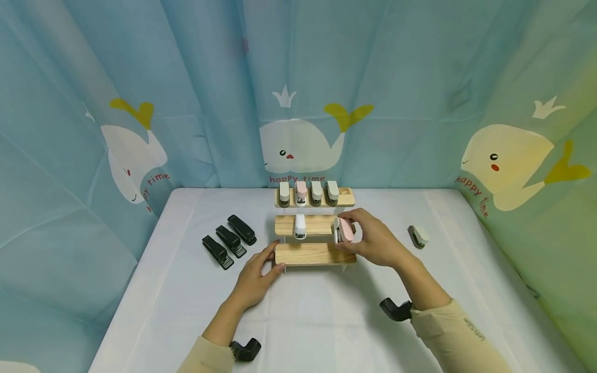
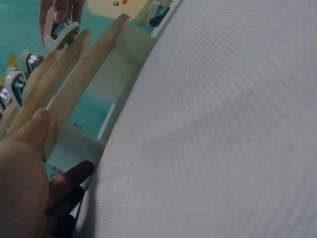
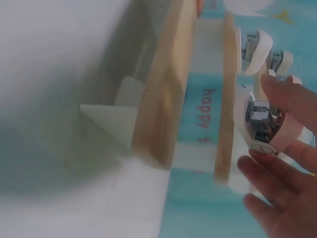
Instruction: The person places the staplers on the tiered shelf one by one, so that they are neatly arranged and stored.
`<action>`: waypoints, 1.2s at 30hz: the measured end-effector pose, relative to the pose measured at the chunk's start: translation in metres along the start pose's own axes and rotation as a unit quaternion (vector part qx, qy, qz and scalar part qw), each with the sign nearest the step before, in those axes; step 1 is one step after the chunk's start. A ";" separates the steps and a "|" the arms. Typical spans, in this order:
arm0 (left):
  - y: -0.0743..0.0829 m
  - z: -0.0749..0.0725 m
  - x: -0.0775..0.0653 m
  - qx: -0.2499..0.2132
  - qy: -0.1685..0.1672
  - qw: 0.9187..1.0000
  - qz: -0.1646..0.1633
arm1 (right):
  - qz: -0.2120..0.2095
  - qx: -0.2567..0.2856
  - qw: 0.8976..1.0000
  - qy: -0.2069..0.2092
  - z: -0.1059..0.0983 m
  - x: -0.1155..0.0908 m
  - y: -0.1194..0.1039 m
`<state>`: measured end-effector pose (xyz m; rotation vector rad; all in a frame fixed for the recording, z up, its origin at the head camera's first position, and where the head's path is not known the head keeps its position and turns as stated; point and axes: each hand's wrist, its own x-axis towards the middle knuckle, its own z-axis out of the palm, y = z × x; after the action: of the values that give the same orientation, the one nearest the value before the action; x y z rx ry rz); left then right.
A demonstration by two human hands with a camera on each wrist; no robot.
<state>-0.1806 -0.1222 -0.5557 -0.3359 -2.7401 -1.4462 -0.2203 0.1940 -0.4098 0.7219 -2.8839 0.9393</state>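
A three-tier wooden display rack point(image 1: 308, 254) stands at the middle of the table. My left hand point(image 1: 254, 280) grips the left end of its lowest tier, thumb at the front edge and fingers at the side. My right hand point(image 1: 375, 238) pinches a pink and white mini stapler point(image 1: 345, 230) between thumb and fingers, at the right end of the middle tier. In the right wrist view this stapler point(image 3: 262, 121) shows its metal end, close over the tier. A white mini stapler point(image 1: 300, 226) sits further left on that tier.
On the top tier stand several mini staplers point(image 1: 316, 192), one of them pink. Three black staplers point(image 1: 228, 241) lie on the table left of the rack. A pale mini stapler point(image 1: 418, 236) lies to the right. A blue whale-print curtain point(image 1: 298, 77) hangs behind the table.
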 end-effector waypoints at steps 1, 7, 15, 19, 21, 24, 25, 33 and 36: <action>0.000 0.000 0.000 0.000 0.000 1.000 -0.001 | 0.000 0.003 1.000 -0.001 0.001 0.001 -0.001; 0.000 0.000 0.000 0.000 0.001 1.000 -0.004 | -0.009 0.012 1.000 0.000 0.006 0.004 -0.004; -0.001 0.000 0.000 -0.001 -0.001 1.000 -0.004 | -0.015 0.030 0.999 0.001 0.012 0.008 -0.007; -0.001 0.000 0.000 -0.001 0.000 1.000 -0.004 | -0.012 0.038 0.999 0.001 0.015 0.011 -0.010; -0.001 0.000 0.000 -0.002 0.001 1.000 -0.003 | -0.012 0.040 0.999 0.000 0.016 0.013 -0.011; -0.001 -0.001 0.000 -0.001 0.002 1.000 -0.002 | -0.014 0.049 0.999 -0.003 0.017 0.014 -0.014; -0.001 0.000 0.000 -0.001 0.002 1.000 -0.001 | -0.015 0.053 0.998 -0.003 0.017 0.014 -0.014; 0.001 -0.001 0.000 -0.002 0.003 1.000 -0.002 | -0.019 0.076 0.997 -0.002 0.022 0.017 -0.017; 0.001 -0.001 -0.001 -0.003 0.002 1.000 -0.005 | -0.020 0.078 0.997 0.000 0.026 0.017 -0.017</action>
<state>-0.1797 -0.1226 -0.5540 -0.3199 -2.7379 -1.4569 -0.2254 0.1599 -0.4188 0.7868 -2.8074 1.1685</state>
